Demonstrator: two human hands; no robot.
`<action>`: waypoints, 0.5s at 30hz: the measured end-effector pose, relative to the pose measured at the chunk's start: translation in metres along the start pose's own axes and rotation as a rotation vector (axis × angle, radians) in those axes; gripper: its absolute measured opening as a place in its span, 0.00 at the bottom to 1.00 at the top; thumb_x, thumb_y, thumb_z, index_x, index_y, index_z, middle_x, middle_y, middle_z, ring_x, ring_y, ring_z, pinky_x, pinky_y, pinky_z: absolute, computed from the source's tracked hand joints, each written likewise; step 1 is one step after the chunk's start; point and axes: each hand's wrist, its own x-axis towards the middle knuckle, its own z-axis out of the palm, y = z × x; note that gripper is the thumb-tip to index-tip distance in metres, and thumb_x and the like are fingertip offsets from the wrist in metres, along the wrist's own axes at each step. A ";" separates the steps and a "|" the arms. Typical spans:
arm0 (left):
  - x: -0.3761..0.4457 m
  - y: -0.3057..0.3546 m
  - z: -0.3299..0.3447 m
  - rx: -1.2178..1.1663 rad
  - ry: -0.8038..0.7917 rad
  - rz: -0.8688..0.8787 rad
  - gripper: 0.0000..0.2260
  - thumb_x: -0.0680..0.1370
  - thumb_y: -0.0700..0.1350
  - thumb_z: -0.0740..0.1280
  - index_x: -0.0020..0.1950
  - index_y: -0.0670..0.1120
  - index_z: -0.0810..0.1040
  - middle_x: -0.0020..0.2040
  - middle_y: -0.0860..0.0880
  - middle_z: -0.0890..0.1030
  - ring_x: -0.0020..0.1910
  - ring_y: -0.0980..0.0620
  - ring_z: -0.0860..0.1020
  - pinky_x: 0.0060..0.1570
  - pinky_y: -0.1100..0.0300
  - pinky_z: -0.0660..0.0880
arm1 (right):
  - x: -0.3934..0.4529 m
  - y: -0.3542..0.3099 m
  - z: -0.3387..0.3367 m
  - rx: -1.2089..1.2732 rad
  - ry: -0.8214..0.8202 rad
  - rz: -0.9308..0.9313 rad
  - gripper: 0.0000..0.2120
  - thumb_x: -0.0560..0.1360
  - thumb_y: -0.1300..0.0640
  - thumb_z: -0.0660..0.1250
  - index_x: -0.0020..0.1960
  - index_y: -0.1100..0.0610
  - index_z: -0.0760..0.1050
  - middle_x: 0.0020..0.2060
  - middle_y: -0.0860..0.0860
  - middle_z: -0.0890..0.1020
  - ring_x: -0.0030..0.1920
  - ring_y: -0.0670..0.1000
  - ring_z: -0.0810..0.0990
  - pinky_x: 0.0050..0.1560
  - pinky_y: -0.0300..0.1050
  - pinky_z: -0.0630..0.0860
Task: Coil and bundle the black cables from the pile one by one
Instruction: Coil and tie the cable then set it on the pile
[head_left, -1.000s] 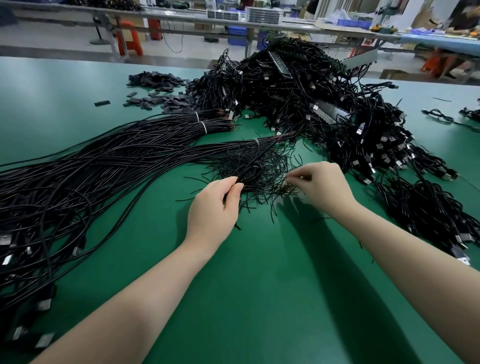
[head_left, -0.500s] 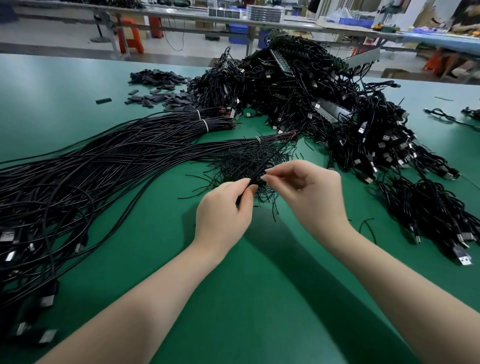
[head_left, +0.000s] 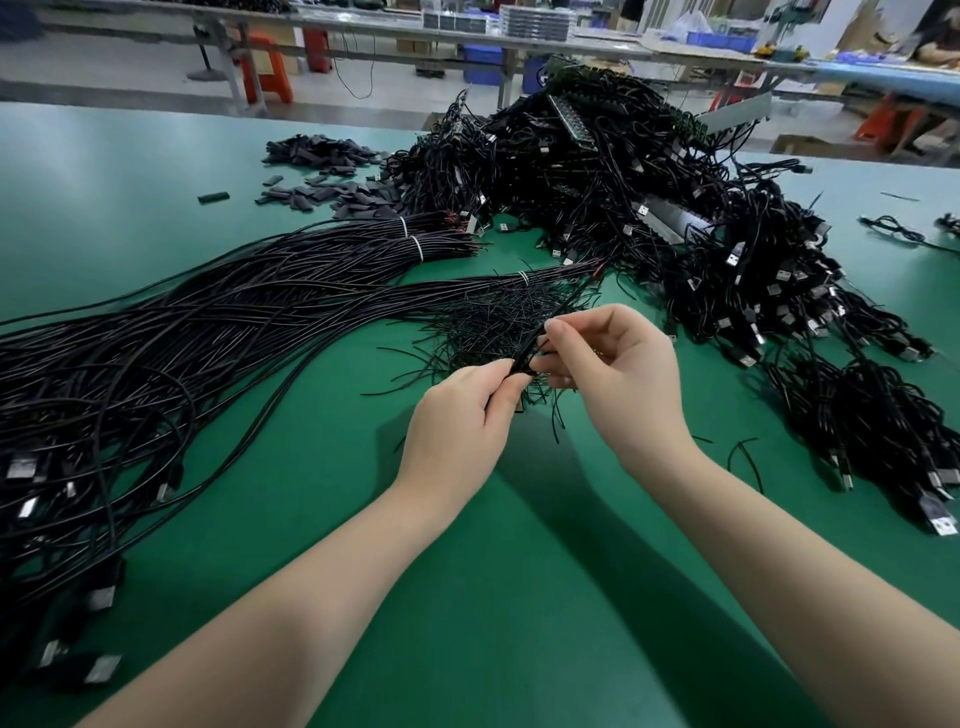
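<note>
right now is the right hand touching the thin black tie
Touching. The head view shows the right hand pinching the thin black tie at its fingertips, with the left hand gripping its lower end.

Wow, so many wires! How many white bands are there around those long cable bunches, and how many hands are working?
White bands around the long cable bunches: 3
Hands pinching a thin black strand: 2, the left hand and the right hand
Total: 5
</note>
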 end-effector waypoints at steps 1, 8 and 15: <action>0.000 0.000 0.000 0.005 -0.014 -0.001 0.12 0.82 0.47 0.62 0.42 0.44 0.77 0.33 0.54 0.74 0.35 0.53 0.72 0.36 0.54 0.69 | 0.000 0.000 0.000 0.010 -0.006 0.004 0.03 0.76 0.62 0.69 0.44 0.58 0.77 0.38 0.52 0.85 0.38 0.51 0.85 0.36 0.38 0.79; -0.001 0.000 0.001 0.114 -0.085 0.041 0.10 0.82 0.45 0.61 0.46 0.43 0.80 0.36 0.51 0.77 0.38 0.48 0.75 0.38 0.49 0.72 | 0.004 -0.011 -0.014 -0.393 -0.199 -0.094 0.04 0.72 0.60 0.74 0.41 0.54 0.80 0.33 0.48 0.84 0.35 0.44 0.82 0.37 0.36 0.77; -0.002 0.003 -0.001 0.094 -0.198 0.137 0.12 0.80 0.49 0.60 0.53 0.46 0.82 0.43 0.49 0.83 0.43 0.48 0.79 0.43 0.52 0.75 | 0.034 -0.054 -0.028 -1.268 -0.638 -0.532 0.06 0.71 0.43 0.70 0.42 0.44 0.82 0.41 0.41 0.82 0.46 0.45 0.76 0.48 0.47 0.73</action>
